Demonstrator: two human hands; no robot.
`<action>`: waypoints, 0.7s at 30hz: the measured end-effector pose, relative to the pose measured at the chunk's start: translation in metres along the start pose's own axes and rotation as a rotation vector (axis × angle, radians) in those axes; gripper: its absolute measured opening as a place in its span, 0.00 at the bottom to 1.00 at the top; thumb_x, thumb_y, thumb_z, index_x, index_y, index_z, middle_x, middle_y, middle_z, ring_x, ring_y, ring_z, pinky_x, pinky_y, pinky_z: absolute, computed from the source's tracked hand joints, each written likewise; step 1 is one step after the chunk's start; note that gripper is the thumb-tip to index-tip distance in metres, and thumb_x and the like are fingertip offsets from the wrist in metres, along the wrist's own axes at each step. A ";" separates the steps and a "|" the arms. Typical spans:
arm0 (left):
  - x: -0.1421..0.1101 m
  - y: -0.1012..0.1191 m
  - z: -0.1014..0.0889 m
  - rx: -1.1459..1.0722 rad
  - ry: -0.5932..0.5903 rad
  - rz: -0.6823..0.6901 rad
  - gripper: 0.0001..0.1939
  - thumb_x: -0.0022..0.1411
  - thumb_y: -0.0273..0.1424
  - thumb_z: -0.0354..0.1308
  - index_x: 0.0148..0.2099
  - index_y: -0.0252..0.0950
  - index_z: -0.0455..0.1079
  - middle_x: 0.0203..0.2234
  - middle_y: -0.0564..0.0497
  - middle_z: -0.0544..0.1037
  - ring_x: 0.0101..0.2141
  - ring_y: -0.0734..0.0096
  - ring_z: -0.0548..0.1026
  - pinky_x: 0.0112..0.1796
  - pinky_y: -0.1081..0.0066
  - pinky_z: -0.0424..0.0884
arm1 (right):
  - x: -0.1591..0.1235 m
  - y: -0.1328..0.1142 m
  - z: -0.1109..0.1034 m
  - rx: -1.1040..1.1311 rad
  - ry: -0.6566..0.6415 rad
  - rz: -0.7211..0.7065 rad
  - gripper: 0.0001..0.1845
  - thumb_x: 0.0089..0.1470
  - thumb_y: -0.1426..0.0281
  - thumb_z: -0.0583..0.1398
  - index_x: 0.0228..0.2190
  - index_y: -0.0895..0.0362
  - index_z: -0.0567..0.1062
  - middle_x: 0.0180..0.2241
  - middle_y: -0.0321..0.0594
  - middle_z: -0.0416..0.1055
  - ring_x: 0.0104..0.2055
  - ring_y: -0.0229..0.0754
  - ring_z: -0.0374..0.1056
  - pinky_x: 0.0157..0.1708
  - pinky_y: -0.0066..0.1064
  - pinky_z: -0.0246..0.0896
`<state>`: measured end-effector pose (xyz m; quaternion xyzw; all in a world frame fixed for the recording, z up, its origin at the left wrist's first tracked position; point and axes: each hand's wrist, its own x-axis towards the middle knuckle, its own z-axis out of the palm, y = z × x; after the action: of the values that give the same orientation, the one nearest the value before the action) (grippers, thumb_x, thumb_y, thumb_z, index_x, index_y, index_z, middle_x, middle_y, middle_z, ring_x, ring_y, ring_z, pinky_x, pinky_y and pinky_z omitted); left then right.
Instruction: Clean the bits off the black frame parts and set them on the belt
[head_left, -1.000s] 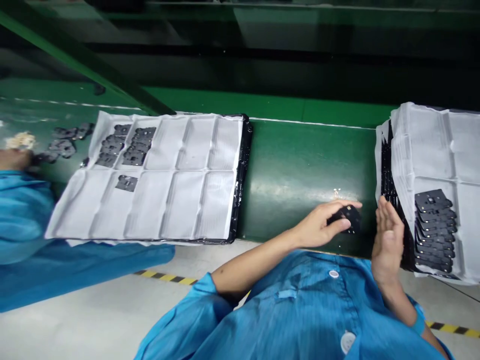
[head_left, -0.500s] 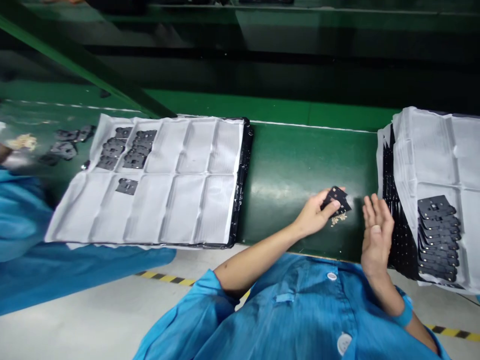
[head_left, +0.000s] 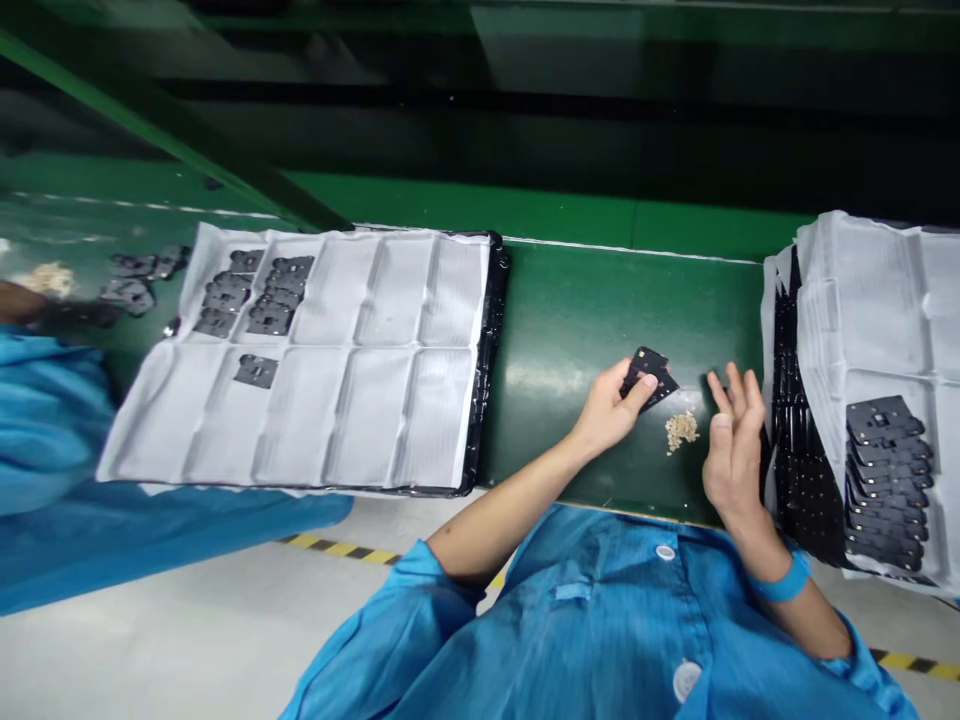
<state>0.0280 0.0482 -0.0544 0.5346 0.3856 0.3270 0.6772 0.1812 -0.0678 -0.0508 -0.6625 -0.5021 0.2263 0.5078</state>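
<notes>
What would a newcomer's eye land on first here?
The large white-lined tray at left, with black parts in its left half. Next, the pale pile on the green table, between the left hand, holding at least one black plate, and the open right hand.

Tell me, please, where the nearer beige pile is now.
In the head view, the beige pile lies right of centre on the table, between the left hand and the right hand.
</notes>
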 end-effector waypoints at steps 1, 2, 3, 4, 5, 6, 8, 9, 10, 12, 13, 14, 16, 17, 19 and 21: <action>0.001 0.001 -0.006 -0.012 0.027 0.005 0.28 0.70 0.53 0.64 0.58 0.34 0.77 0.55 0.39 0.84 0.57 0.52 0.82 0.62 0.55 0.75 | 0.002 0.002 -0.001 -0.043 -0.034 -0.011 0.36 0.79 0.61 0.49 0.79 0.50 0.44 0.78 0.58 0.54 0.75 0.57 0.64 0.72 0.65 0.58; 0.001 0.003 -0.011 -0.015 0.046 0.010 0.29 0.70 0.54 0.64 0.58 0.34 0.77 0.55 0.39 0.84 0.57 0.52 0.82 0.62 0.56 0.75 | 0.003 0.003 -0.001 -0.078 -0.072 -0.020 0.37 0.79 0.62 0.50 0.80 0.50 0.42 0.77 0.58 0.55 0.76 0.56 0.63 0.73 0.65 0.57; 0.000 0.005 -0.016 -0.008 0.060 0.015 0.29 0.70 0.54 0.64 0.57 0.34 0.77 0.54 0.39 0.84 0.56 0.53 0.82 0.61 0.56 0.75 | 0.002 0.005 -0.002 -0.106 -0.110 -0.028 0.38 0.79 0.62 0.50 0.80 0.51 0.40 0.77 0.58 0.56 0.77 0.56 0.61 0.73 0.65 0.56; -0.002 0.006 -0.020 0.007 0.073 0.019 0.29 0.70 0.54 0.64 0.57 0.34 0.77 0.53 0.39 0.85 0.55 0.54 0.83 0.60 0.56 0.76 | 0.000 0.006 -0.004 -0.128 -0.143 -0.035 0.39 0.79 0.63 0.50 0.80 0.51 0.39 0.77 0.57 0.57 0.78 0.55 0.59 0.74 0.65 0.55; -0.003 0.008 -0.023 0.030 0.082 0.022 0.29 0.70 0.54 0.64 0.56 0.34 0.77 0.51 0.40 0.85 0.53 0.55 0.83 0.59 0.57 0.76 | -0.002 0.006 -0.007 -0.143 -0.173 -0.040 0.39 0.79 0.64 0.50 0.80 0.51 0.38 0.76 0.56 0.58 0.78 0.54 0.57 0.75 0.65 0.54; -0.005 0.009 -0.026 0.060 0.090 0.022 0.28 0.70 0.54 0.63 0.54 0.34 0.77 0.49 0.41 0.85 0.51 0.55 0.83 0.57 0.58 0.77 | -0.006 0.006 -0.009 -0.151 -0.202 -0.043 0.39 0.79 0.65 0.50 0.80 0.51 0.38 0.76 0.55 0.59 0.79 0.53 0.57 0.75 0.65 0.53; -0.009 0.013 -0.030 0.124 0.099 0.020 0.26 0.71 0.53 0.62 0.50 0.34 0.77 0.43 0.43 0.85 0.46 0.58 0.82 0.51 0.62 0.77 | -0.013 0.005 -0.016 -0.139 -0.259 -0.042 0.39 0.79 0.65 0.51 0.80 0.49 0.38 0.75 0.54 0.61 0.78 0.52 0.59 0.75 0.64 0.54; -0.010 0.015 -0.031 0.154 0.099 0.022 0.24 0.72 0.52 0.61 0.49 0.34 0.77 0.41 0.45 0.84 0.44 0.60 0.82 0.49 0.64 0.77 | -0.016 0.003 -0.018 -0.119 -0.283 -0.041 0.39 0.79 0.66 0.51 0.80 0.49 0.39 0.75 0.54 0.62 0.77 0.52 0.61 0.74 0.64 0.56; -0.010 0.017 -0.032 0.185 0.097 0.030 0.22 0.73 0.50 0.61 0.47 0.34 0.76 0.39 0.46 0.83 0.42 0.61 0.81 0.46 0.65 0.76 | -0.019 0.001 -0.020 -0.090 -0.296 -0.042 0.38 0.79 0.66 0.51 0.80 0.49 0.39 0.74 0.54 0.64 0.75 0.52 0.64 0.73 0.63 0.60; -0.009 0.022 -0.034 0.261 0.090 0.064 0.18 0.74 0.46 0.59 0.44 0.35 0.76 0.37 0.48 0.82 0.40 0.63 0.79 0.44 0.67 0.74 | -0.022 -0.002 -0.021 -0.025 -0.287 -0.044 0.36 0.79 0.67 0.50 0.79 0.49 0.42 0.72 0.55 0.67 0.70 0.52 0.71 0.69 0.61 0.67; -0.008 0.024 -0.035 0.311 0.083 0.089 0.16 0.75 0.44 0.59 0.42 0.35 0.75 0.36 0.48 0.81 0.40 0.64 0.78 0.44 0.67 0.72 | -0.023 -0.003 -0.021 -0.003 -0.260 -0.049 0.35 0.79 0.68 0.50 0.79 0.49 0.44 0.71 0.56 0.68 0.67 0.53 0.75 0.67 0.60 0.69; -0.007 0.027 -0.036 0.367 0.074 0.112 0.15 0.75 0.42 0.59 0.39 0.35 0.74 0.35 0.48 0.79 0.39 0.64 0.77 0.43 0.68 0.71 | -0.022 -0.004 -0.020 0.005 -0.223 -0.053 0.34 0.79 0.68 0.50 0.78 0.49 0.47 0.70 0.56 0.70 0.65 0.53 0.77 0.66 0.59 0.71; -0.005 0.031 -0.037 0.488 0.041 0.146 0.16 0.75 0.39 0.58 0.35 0.35 0.72 0.33 0.49 0.76 0.36 0.65 0.75 0.40 0.67 0.70 | -0.020 -0.007 -0.018 -0.012 -0.138 -0.058 0.31 0.79 0.69 0.50 0.77 0.50 0.52 0.68 0.56 0.72 0.62 0.53 0.80 0.64 0.58 0.71; -0.004 0.034 -0.037 0.549 0.012 0.154 0.16 0.75 0.38 0.58 0.35 0.36 0.72 0.33 0.49 0.75 0.35 0.66 0.75 0.40 0.67 0.70 | -0.018 -0.008 -0.017 -0.026 -0.099 -0.058 0.30 0.78 0.70 0.51 0.76 0.50 0.55 0.66 0.56 0.73 0.60 0.53 0.80 0.64 0.58 0.72; -0.005 0.039 -0.038 0.660 -0.062 0.165 0.15 0.77 0.36 0.56 0.37 0.36 0.73 0.34 0.48 0.76 0.36 0.64 0.76 0.41 0.66 0.71 | -0.013 -0.010 -0.017 -0.068 -0.031 -0.066 0.25 0.78 0.69 0.52 0.71 0.53 0.64 0.61 0.54 0.77 0.57 0.53 0.81 0.60 0.56 0.73; -0.007 0.045 -0.038 0.750 -0.121 0.161 0.10 0.78 0.33 0.55 0.45 0.36 0.76 0.40 0.46 0.81 0.41 0.61 0.79 0.46 0.64 0.74 | -0.008 -0.012 -0.018 -0.132 0.033 -0.093 0.18 0.76 0.68 0.53 0.61 0.55 0.75 0.49 0.49 0.81 0.52 0.52 0.81 0.55 0.52 0.75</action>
<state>-0.0099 0.0698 -0.0140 0.7919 0.3945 0.1833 0.4286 0.1872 -0.0827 -0.0345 -0.6740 -0.5376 0.1579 0.4814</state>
